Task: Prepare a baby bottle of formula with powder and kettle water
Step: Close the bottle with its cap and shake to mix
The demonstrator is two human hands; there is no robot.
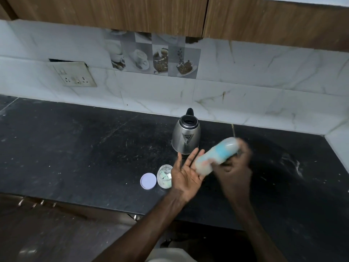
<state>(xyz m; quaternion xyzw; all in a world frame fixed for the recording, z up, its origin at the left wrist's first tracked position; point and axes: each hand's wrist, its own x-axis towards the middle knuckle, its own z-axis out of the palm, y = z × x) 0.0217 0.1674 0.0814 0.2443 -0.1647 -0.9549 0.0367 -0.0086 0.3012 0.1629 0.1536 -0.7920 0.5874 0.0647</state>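
My right hand (234,167) grips a baby bottle (217,155) with a blue band, tilted on its side and blurred by motion. One end of the bottle rests against the palm of my left hand (186,171), which is held flat with its fingers apart. A steel electric kettle (186,134) stands on the dark counter just behind my hands, lid up. Left of my left hand sits an uncovered clear powder jar (164,176) with a scoop inside, and its pale round lid (148,181) lies flat beside it.
The black stone counter (75,148) runs left and right, with white powder smears at the right (294,163). A tiled wall with a socket plate (74,75) stands behind. Wooden cabinets (132,14) hang overhead. Drawer handles (35,204) show below the counter edge.
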